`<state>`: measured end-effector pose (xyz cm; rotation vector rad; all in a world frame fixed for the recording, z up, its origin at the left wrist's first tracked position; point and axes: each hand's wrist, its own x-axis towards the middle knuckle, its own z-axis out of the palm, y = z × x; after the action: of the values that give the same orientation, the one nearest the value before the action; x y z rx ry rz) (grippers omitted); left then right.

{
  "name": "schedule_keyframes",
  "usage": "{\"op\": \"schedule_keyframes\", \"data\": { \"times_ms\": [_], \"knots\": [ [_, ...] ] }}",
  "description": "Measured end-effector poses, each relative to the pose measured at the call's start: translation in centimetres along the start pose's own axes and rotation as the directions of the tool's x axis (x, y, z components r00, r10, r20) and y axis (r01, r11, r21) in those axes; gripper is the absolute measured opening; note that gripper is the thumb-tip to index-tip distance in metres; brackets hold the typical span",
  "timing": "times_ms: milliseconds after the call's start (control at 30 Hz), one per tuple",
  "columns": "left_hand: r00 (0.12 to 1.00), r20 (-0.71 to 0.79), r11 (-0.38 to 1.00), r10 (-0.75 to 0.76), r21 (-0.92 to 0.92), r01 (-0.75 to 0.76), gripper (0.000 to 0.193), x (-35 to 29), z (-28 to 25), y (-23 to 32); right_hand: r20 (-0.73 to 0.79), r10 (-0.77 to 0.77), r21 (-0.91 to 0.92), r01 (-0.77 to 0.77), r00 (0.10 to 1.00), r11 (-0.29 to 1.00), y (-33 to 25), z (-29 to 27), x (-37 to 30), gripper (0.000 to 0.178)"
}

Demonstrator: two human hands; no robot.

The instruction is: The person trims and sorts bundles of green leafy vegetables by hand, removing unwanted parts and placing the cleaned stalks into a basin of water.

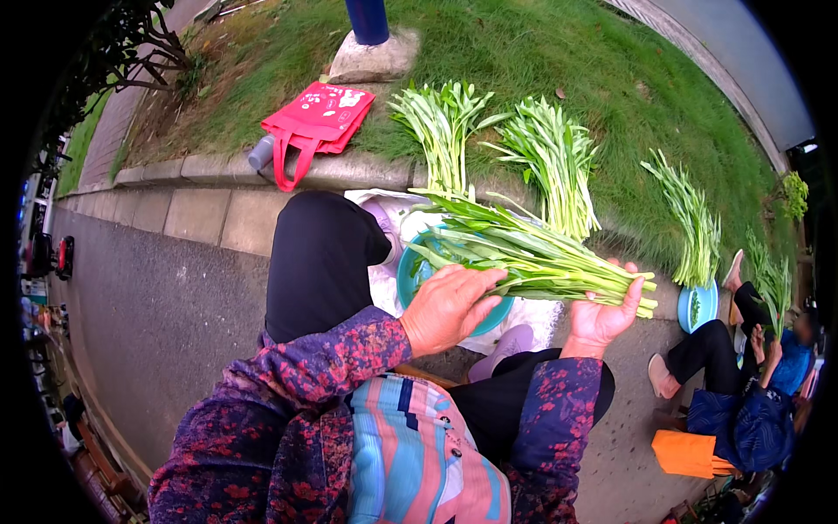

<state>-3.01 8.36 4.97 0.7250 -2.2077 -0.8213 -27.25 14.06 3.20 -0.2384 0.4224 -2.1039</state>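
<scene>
Grass verge: it stretches along the far side (524, 61), behind a stone kerb (205, 168).
Held bundle: long leafy green stalks (532, 258), above the blue basin, leaves to the left and pale cut ends to the right.
Resting bundles: two more lie beyond it, one at left (445, 131) and one at right (550, 162), their leaves on the grass.
Blue basin: near the kerb (406, 284), partly hidden under the leaves.
Red bag: at far left, on the kerb edge (319, 118).
Right hand: closed around the stalk ends, thumb in front (607, 314).
Left hand: fingers close together, tips touching the leaves (454, 306); whether it pinches any, I cannot tell.
Risk: in my opinion, a loose right grip could let stalks slide out unevenly, and careless left fingers could bend or tear leaves.
Writing: the red bag carries white print with small figures; I see no label on the bundles.
</scene>
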Motion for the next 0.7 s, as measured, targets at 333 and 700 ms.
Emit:
{"op": "schedule_keyframes", "data": {
  "times_ms": [333, 700],
  "knots": [
    [0.846, 0.154, 0.781, -0.51, -0.331, 0.53, 0.018, -0.5, 1.7, -2.5, 0.036, 0.015, -0.031, -0.014, 0.999, 0.999, 0.1, 0.2, -0.2, 0.023],
    [0.919, 0.058, 0.894, -0.39, -0.214, 0.393, 0.017, 0.1, 1.1, -1.6, 0.073, 0.023, -0.009, -0.022, 0.997, 1.0, -0.2, 0.0, -0.2, 0.023]
  ]
}}
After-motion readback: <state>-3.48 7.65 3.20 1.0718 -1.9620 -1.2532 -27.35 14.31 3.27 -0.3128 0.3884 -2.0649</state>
